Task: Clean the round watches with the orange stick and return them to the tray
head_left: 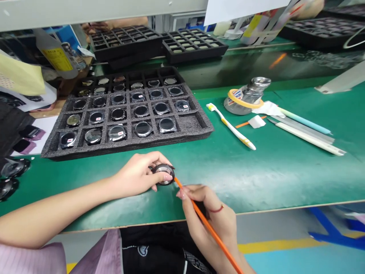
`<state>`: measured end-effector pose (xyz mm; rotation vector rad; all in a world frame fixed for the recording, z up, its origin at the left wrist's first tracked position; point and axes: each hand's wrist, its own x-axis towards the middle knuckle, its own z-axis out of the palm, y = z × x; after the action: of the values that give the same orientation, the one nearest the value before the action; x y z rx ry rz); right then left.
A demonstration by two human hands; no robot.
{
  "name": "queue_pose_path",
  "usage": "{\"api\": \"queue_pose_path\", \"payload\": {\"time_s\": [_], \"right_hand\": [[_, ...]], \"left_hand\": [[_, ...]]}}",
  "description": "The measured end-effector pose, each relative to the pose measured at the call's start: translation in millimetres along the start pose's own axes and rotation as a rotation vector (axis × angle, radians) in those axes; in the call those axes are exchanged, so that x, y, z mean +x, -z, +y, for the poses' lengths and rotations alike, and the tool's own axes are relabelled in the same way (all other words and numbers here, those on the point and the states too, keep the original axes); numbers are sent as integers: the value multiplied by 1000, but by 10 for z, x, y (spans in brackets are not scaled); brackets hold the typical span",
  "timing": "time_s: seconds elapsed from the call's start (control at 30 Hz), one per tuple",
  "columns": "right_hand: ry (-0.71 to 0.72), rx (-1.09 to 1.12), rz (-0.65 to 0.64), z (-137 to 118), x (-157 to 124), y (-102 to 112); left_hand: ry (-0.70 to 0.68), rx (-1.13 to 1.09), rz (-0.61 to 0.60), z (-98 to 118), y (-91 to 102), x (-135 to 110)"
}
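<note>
My left hand (pixel 142 173) grips a round watch case (pixel 164 173) between thumb and fingers, a little above the green bench (pixel 119 209). In my right hand (pixel 209 217) is a thin orange stick (pixel 209 228), pinched like a pen. Its tip meets the edge of the watch case at the lower right; the exact contact is too small to make out. Behind my hands lies a black foam tray (pixel 131 142) with rows of round watch cases in its compartments. One front-right compartment (pixel 192 123) holds no watch.
A white-and-yellow toothbrush (pixel 232 127), a glass bottle with a metal top (pixel 248 95), a white pad (pixel 256 121) and tweezers (pixel 310 139) lie to the right. More watch cases (pixel 14 167) sit at the left edge. Further trays (pixel 194 45) stand behind.
</note>
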<state>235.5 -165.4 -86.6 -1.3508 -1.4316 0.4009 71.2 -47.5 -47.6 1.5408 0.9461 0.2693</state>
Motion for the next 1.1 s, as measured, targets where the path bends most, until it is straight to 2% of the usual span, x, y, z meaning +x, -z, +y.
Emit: {"api": "queue_pose_path", "payload": {"time_s": [0.13,0.23,0.3,0.4,0.5,0.6,0.77,0.9,1.1], "right_hand": [[-14,11,8,2,-1,-17],[58,-24,18,3,-20,-21],[97,-42,-32,-2,-61,-2],[20,53,-85,-4,-99,57],[-131,237,36,-3,-50,120],[-178,317,133,-6,33,157],[-161,319,-4,32,90,159],[-168,279,-127,97,148,133],[-129,204,-171,131,133,138]], "left_hand": [[3,10,0,-4,-2,4],[4,17,-3,-8,0,8],[-6,20,-6,-18,4,-4],[-77,66,0,-33,11,-54],[-174,164,-15,-36,9,-108],[-201,162,-30,-29,-5,-118],[-112,100,13,-7,10,-70],[-79,101,-2,-4,55,-48],[-91,109,-20,-34,58,-8]]}}
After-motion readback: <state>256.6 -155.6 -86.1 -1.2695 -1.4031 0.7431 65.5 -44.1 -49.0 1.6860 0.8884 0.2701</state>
